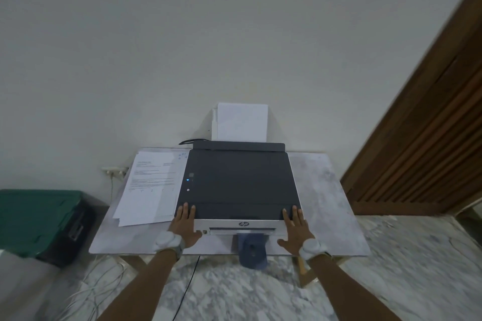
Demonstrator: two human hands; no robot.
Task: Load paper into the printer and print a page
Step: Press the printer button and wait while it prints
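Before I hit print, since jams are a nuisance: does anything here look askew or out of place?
The blank paper standing in the printer rear feed is unevenly stacked, with sheets offset to the left. The printed pages beside it are fanned loosely. Both hands rest flat on the front corners.

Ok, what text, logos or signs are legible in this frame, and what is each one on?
"hp": round logo on the silver front of the dark-topped printer.
Printed sheets of white paper left of the printer: lines of text, too small to read.
White upright paper stack in the rear tray: blank.
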